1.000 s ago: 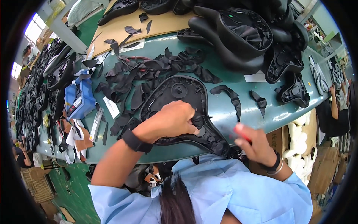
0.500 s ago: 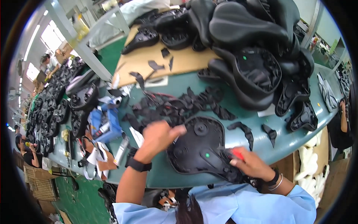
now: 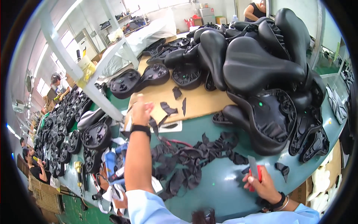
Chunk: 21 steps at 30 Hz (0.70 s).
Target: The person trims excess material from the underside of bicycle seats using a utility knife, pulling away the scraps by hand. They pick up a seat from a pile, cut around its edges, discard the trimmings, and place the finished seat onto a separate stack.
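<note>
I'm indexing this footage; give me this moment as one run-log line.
left hand: open, near tan board | right hand: gripping red-handled blade | green table: black scraps, piled seats

Bright; daylight came thru windows (image 3: 43,87) at pic's L, green tabletop (image 3: 225,177) had glare, L hand (image 3: 141,112) sl. blurry, edges bent & blk.

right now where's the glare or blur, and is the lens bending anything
In the head view, highlights shine on the green table and the large black saddle; in that view, the windows wash out nearly white, the left hand looks slightly soft, and fisheye distortion curves the table's right edge inside a black rim.
</note>
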{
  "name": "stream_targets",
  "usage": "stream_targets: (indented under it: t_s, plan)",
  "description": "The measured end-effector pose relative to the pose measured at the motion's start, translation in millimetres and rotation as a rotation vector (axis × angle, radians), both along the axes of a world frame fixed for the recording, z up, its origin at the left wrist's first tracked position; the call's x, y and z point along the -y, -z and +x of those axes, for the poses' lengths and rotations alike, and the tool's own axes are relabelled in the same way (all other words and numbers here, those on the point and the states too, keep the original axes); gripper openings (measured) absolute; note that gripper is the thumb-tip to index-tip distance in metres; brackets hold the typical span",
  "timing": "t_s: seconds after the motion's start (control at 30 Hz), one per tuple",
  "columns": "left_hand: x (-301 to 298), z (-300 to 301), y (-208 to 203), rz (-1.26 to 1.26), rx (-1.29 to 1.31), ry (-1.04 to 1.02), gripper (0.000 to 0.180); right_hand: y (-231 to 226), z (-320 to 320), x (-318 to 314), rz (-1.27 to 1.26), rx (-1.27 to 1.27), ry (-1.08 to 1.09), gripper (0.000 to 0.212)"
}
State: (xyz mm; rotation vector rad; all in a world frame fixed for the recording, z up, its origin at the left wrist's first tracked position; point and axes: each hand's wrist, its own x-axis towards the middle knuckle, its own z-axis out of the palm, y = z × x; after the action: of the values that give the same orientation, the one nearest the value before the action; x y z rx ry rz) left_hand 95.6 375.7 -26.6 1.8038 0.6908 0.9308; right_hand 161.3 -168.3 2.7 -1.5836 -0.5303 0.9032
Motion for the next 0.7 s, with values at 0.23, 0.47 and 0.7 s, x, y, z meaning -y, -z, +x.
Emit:
stream_targets:
  t_s: [0.23,0.47,0.7]
  plan:
    - [15,212,29,-0.625,-0.067,-0.215,0.055,4,12,-11,-0.152,-0.128,-0.066,0.032]
    - [46,185,-27,-0.987,0.05,0.025,0.025,16,2,-10,-0.01,-0.159,0.108,0.027]
    - [215,-6,-81,-0.874,0.045,0.008,0.012,10,7,-11,0.058,-0.136,0.014,0.031]
